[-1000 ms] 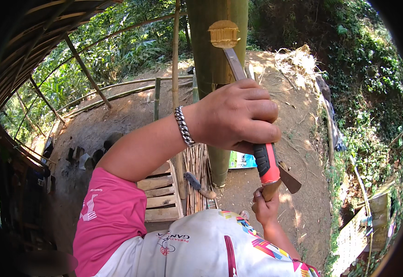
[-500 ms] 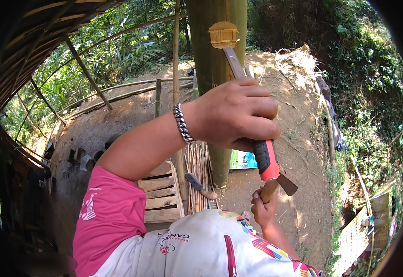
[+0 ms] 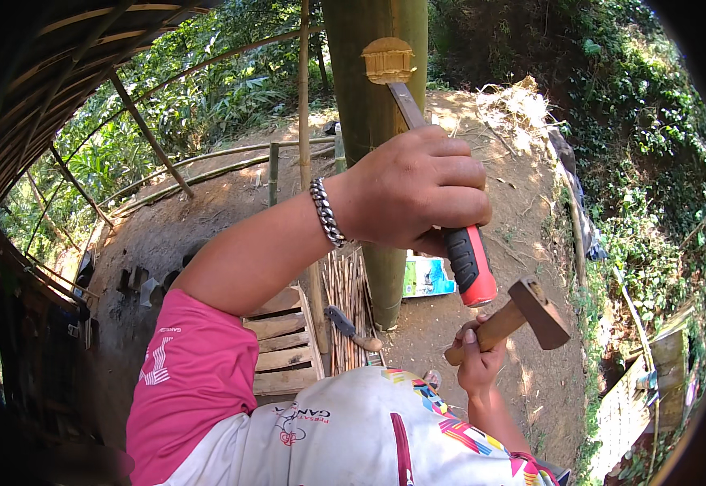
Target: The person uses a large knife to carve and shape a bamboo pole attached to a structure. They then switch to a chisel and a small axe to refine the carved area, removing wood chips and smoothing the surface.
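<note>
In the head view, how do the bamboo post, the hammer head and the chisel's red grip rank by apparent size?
1. bamboo post, clearly largest.
2. and 3. hammer head and red grip look alike; differing nearness to the camera makes ranking unsure.

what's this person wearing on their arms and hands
Both hands are bare, with no gloves. The left hand has a chunky silver chain-link bracelet at the wrist and a short pink sleeve with white markings at the upper arm. The right hand shows no jewellery; its sleeve is multicoloured and patterned.
</note>
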Demonstrator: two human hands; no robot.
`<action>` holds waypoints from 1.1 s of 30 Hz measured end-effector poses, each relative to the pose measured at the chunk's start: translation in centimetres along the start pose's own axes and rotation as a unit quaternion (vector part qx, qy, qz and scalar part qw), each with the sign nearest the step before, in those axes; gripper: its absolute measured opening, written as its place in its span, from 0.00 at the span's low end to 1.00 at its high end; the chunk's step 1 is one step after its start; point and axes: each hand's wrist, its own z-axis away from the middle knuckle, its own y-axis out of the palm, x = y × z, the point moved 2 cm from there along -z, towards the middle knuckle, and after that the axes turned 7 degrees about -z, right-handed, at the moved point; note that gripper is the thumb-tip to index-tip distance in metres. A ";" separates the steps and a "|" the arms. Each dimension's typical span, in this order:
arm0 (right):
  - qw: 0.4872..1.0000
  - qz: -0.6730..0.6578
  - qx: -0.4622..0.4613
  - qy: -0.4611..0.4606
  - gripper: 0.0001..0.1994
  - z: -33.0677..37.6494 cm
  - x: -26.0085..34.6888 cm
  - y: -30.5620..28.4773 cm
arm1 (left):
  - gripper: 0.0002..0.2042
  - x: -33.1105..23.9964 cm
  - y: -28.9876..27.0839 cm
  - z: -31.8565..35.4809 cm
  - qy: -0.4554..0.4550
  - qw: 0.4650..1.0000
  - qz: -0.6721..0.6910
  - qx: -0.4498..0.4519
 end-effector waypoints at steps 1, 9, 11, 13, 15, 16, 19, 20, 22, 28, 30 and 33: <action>0.999 -0.008 0.009 -0.037 0.17 -0.4 1.1 0.5 | 0.15 0.2 0.2 -0.1 0.004 1.000 -0.005 -0.007; 0.939 0.014 0.075 -0.336 0.20 -1.1 4.9 5.6 | 0.19 -0.1 1.5 -0.7 -0.023 0.984 -0.041 -0.169; 0.943 0.112 0.107 -0.295 0.19 -0.5 4.2 6.0 | 0.19 -0.1 1.1 -0.9 -0.036 0.981 -0.042 -0.186; 0.946 0.197 0.110 -0.231 0.18 0.3 4.3 5.8 | 0.18 -0.1 1.2 -1.1 -0.034 0.980 -0.036 -0.195; 0.959 0.196 0.086 -0.186 0.18 0.9 4.9 6.2 | 0.18 0.1 1.3 -1.0 -0.028 0.978 -0.035 -0.203; 0.974 0.128 0.062 -0.176 0.19 1.5 5.6 6.3 | 0.17 0.0 1.4 -1.1 -0.030 0.977 -0.020 -0.212; 0.916 0.017 -0.040 -0.399 0.21 1.8 8.8 7.6 | 0.17 -0.1 1.1 -0.7 -0.036 0.974 -0.027 -0.222; 0.887 -0.009 -0.048 -0.459 0.19 1.6 9.0 7.9 | 0.17 -0.2 0.8 -0.6 -0.040 0.976 -0.024 -0.214; 0.815 -0.058 -0.067 -0.572 0.15 1.7 9.5 8.2 | 0.16 0.1 0.9 -0.5 -0.036 0.971 -0.022 -0.235; 0.973 0.038 -0.049 -0.222 0.14 2.0 7.6 8.6 | 0.16 -0.1 1.1 -0.6 -0.046 0.966 -0.010 -0.255; 0.906 -0.056 -0.066 -0.415 0.12 2.0 11.3 8.9 | 0.15 -0.1 0.8 -0.4 -0.046 0.968 -0.015 -0.248; 0.870 -0.018 -0.095 -0.484 0.10 0.6 8.5 9.6 | 0.15 -0.1 0.7 -0.5 -0.052 0.964 -0.016 -0.260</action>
